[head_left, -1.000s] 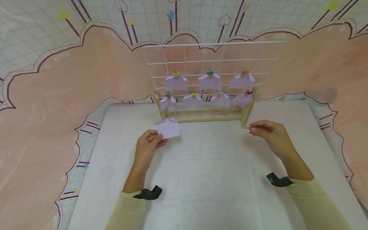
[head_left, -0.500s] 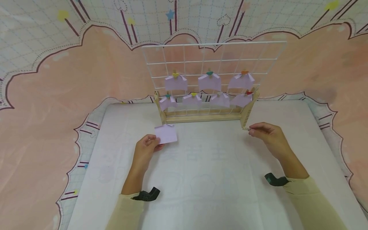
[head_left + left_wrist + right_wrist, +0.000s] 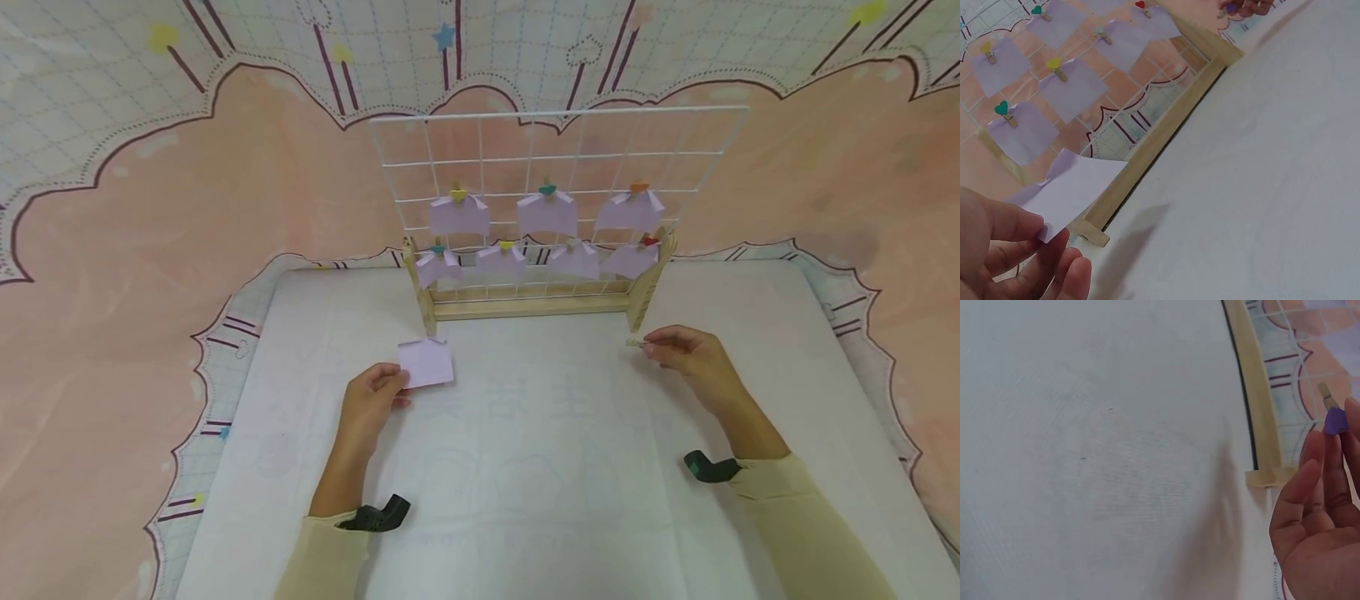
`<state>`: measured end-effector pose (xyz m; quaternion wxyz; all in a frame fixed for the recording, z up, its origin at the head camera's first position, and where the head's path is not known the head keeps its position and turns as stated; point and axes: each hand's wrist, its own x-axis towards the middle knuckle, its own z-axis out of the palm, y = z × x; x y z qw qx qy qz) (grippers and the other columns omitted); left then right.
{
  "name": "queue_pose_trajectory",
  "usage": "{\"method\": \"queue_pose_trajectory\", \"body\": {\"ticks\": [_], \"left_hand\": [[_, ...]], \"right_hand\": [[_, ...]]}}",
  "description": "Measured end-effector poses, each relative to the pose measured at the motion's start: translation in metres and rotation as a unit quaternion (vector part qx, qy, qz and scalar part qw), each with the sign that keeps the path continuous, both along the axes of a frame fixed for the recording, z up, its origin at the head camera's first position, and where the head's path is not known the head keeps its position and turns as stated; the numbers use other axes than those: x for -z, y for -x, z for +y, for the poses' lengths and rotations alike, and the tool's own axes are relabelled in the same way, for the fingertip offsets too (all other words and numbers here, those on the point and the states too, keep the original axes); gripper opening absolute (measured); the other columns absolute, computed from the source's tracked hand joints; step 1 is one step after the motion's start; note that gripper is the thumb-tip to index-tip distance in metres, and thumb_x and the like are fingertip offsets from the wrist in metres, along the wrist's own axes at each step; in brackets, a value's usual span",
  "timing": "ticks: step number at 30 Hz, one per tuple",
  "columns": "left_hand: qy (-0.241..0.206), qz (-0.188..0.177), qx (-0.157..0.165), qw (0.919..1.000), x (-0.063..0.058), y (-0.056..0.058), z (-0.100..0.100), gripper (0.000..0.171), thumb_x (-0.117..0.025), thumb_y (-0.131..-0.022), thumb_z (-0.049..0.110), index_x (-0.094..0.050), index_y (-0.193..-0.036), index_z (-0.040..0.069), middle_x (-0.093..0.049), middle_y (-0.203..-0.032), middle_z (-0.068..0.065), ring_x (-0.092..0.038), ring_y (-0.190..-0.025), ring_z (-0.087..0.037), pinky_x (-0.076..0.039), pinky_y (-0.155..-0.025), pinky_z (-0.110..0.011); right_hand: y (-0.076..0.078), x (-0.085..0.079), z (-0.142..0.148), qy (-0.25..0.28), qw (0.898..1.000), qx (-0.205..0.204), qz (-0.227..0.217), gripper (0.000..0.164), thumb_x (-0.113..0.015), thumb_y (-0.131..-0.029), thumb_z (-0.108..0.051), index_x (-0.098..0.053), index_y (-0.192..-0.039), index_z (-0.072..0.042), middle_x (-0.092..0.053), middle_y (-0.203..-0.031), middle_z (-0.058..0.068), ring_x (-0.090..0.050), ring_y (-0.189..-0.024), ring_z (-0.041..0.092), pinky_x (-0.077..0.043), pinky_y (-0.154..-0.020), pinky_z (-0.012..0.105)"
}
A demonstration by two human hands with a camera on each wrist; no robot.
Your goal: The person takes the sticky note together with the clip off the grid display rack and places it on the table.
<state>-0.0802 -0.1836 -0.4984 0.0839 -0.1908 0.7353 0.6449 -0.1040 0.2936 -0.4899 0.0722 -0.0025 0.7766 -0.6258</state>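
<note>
Lilac paper, left of the frame's centre, is pinched at its edge by the left hand, seemingly leaving its folded top free, while the right hand pinches a clip by its purple end, baring the wooden tip.

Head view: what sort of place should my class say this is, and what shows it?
Probably an indoor craft or display corner: a white tabletop, a wire grid with clipped purple papers, and a patterned backdrop.
</note>
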Motion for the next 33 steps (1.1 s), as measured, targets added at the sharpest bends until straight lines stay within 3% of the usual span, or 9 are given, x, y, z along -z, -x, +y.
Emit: {"method": "queue_pose_trajectory", "body": {"ticks": [5,13,23,33], "left_hand": [[0.015,-0.014,0.0,0.9998,0.003,0.0,-0.001,0.023,-0.067,-0.098,0.012,-0.065,-0.114,-0.005,-0.068,-0.091,-0.004,-0.068,-0.08,-0.016,-0.06,-0.07,-0.025],[0.049,-0.021,0.012,0.9985,0.014,0.002,-0.002,0.023,-0.069,-0.097,0.014,-0.069,-0.113,-0.003,-0.071,-0.089,-0.003,-0.065,-0.078,-0.014,-0.058,-0.067,-0.021],[0.069,-0.014,0.016,0.9974,0.019,0.002,0.0,0.023,-0.071,-0.095,0.014,-0.071,-0.111,-0.003,-0.074,-0.095,-0.011,-0.066,-0.076,-0.012,-0.058,-0.066,-0.02],[0.112,0.0,0.025,0.9934,0.021,0.001,0.003,0.02,-0.072,-0.093,0.013,-0.071,-0.106,-0.002,-0.073,-0.088,-0.011,-0.063,-0.069,-0.012,-0.056,-0.065,-0.018]], "right_hand": [[0.003,0.008,0.0,-0.014,1.0,-0.008,-0.023,0.018,-0.071,-0.096,-0.012,-0.07,-0.111,-0.001,-0.073,-0.093,-0.018,-0.066,-0.085,0.004,-0.055,-0.076,0.021],[0.008,0.016,0.001,-0.086,0.993,-0.029,-0.069,0.037,-0.073,-0.096,-0.027,-0.067,-0.118,0.002,-0.067,-0.09,-0.016,-0.057,-0.081,0.006,-0.05,-0.067,0.023],[0.013,0.028,-0.002,-0.053,0.992,-0.038,-0.109,0.041,-0.074,-0.095,-0.028,-0.065,-0.121,0.003,-0.067,-0.09,-0.011,-0.056,-0.078,0.01,-0.051,-0.06,0.024],[0.016,0.036,-0.001,-0.029,0.991,-0.046,-0.124,0.042,-0.075,-0.095,-0.021,-0.063,-0.123,0.008,-0.065,-0.081,-0.005,-0.057,-0.069,0.011,-0.05,-0.059,0.024]]}}
